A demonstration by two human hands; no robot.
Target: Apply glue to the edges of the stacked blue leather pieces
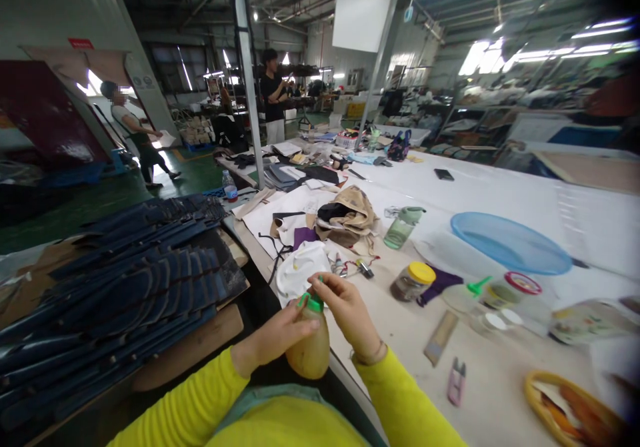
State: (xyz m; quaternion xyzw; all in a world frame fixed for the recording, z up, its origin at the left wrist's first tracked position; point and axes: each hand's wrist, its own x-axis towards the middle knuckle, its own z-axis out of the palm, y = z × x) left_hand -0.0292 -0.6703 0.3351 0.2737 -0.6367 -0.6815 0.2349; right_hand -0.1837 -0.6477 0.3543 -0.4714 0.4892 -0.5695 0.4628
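Observation:
Close in front of my body is a yellowish squeeze bottle (309,355) with a green cap (314,304). My left hand (280,330) grips it near the neck, its thumb across the front. At the top, the fingers of my right hand (345,304) are pinched on the green cap, partly hiding it. A white cloth (303,267) lies on the table just beyond the bottle. To the right of my right hand are a yellow-lidded jar (413,282), a flat wooden strip (441,337) and pink thread snips (457,382).
Stacked dark blue fabric pieces (165,287) fill the left side. Across the white table (500,187) are a green water bottle (404,227), a blue oval tray (510,244) and a tan fabric bundle (353,210). A yellow basket (537,400) sits front right. Two people are in the background.

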